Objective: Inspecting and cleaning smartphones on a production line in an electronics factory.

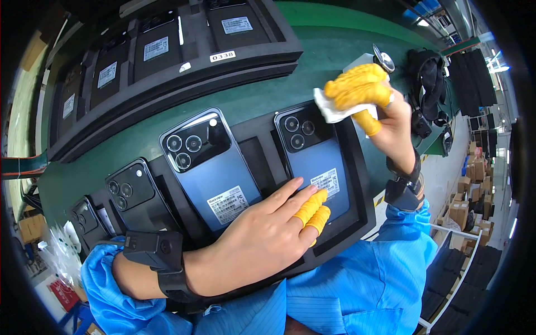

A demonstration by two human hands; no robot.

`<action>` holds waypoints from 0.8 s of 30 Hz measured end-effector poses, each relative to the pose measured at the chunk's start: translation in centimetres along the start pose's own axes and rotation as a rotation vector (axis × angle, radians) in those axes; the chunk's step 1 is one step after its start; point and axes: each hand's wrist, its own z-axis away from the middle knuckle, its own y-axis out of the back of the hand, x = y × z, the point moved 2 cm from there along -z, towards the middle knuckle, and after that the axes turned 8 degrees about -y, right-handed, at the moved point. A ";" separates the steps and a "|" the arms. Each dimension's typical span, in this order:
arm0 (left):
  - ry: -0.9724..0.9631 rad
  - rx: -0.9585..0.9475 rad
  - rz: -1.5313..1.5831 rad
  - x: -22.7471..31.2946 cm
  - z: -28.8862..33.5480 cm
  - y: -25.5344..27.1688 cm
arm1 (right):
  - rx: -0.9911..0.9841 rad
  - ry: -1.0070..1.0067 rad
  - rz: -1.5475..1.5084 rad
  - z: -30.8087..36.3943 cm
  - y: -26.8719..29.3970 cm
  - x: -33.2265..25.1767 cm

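A blue smartphone (pixel 318 159) with a black camera panel lies back up in a black foam tray (pixel 363 190). My left hand (pixel 268 231) rests across its lower part and left edge, fingers stretched out. Yellow finger cots cover some of its fingers. Above the phone's upper right corner, my right hand (pixel 371 100) is closed around a white cloth (pixel 332 109), its fingers also in yellow cots. Left of my left hand, a second blue smartphone (pixel 206 162) sits tilted on the tray. Darker phones (pixel 131 192) stand farther left, partly behind my left forearm.
Across the back left, a large black foam tray (pixel 234 64) holds several dark phones with white labels. A round metal-topped object (pixel 383 58) stands beyond my right hand on the green table (pixel 318 50). A black bag (pixel 427 78) lies at right; shelves and cardboard boxes (pixel 460 206) are beyond.
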 end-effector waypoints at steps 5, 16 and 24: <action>0.005 -0.016 0.025 -0.1 0.1 0.1 | -0.172 0.114 0.247 -1.0 -2.1 -1.0; -0.012 -0.027 0.001 -0.1 0.3 0.0 | -0.243 0.159 0.393 -1.1 -1.9 -1.2; -0.013 0.009 0.002 -0.1 0.4 -0.1 | -0.206 0.275 0.447 -1.2 -2.6 -0.9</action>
